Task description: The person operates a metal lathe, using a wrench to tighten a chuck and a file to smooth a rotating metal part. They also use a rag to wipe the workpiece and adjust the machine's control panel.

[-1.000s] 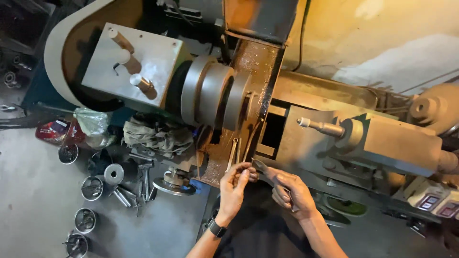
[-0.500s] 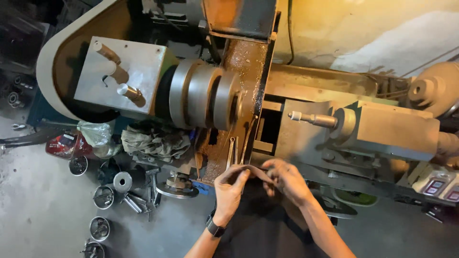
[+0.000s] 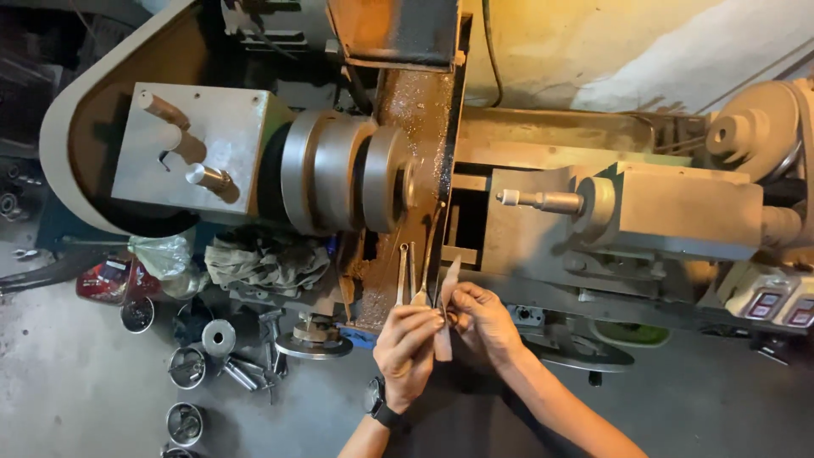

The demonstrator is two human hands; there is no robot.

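Hands meeting over the lathe's rusty, chip-strewn cross-slide (image 3: 413, 212): my left hand (image 3: 405, 352) and right hand (image 3: 483, 326) both pinch a thin, flat, pale strip (image 3: 447, 309), fingers closed on it from either side so it stands upright, steady and close under my eye. Slim metal spanners (image 3: 407, 276) lie just beside, within reach; the grey steel chuck (image 3: 339, 174) sits well above.

1. Warm yellow light falls from the upper right, brightest on the wall (image 3: 593, 51).
2. The floor (image 3: 68, 382) at lower left lies dim and greyish.
3. The chuck (image 3: 339, 174) shows soft glare.
4. Edges bend slightly; detail is soft.
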